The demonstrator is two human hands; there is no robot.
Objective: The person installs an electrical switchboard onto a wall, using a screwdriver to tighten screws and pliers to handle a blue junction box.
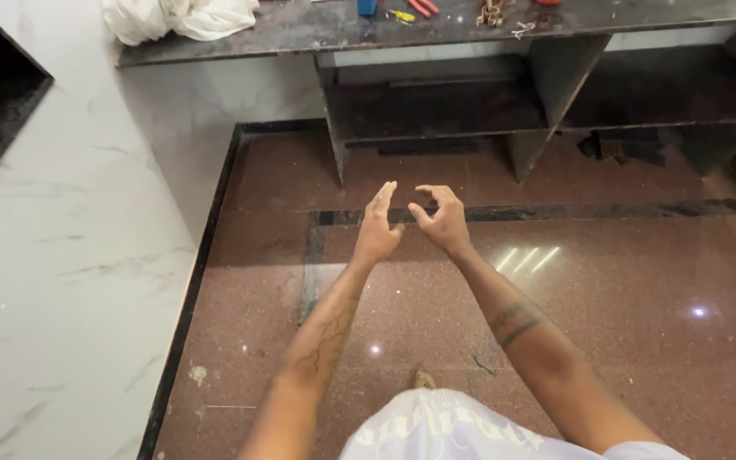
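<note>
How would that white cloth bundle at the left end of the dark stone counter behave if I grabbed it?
The white cloth bundle shows soft folds and a crumpled shape, so it is probably floppy and would sag when lifted. It looks light for its bulk. Pushed, it would likely bunch or slide on the polished dark stone counter rather than roll. Both hands are empty now.

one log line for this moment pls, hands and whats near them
left hand: open, empty | right hand: open, fingers curled, empty | both held over polished reddish-brown stone floor | dark stone shelf unit ahead
</note>
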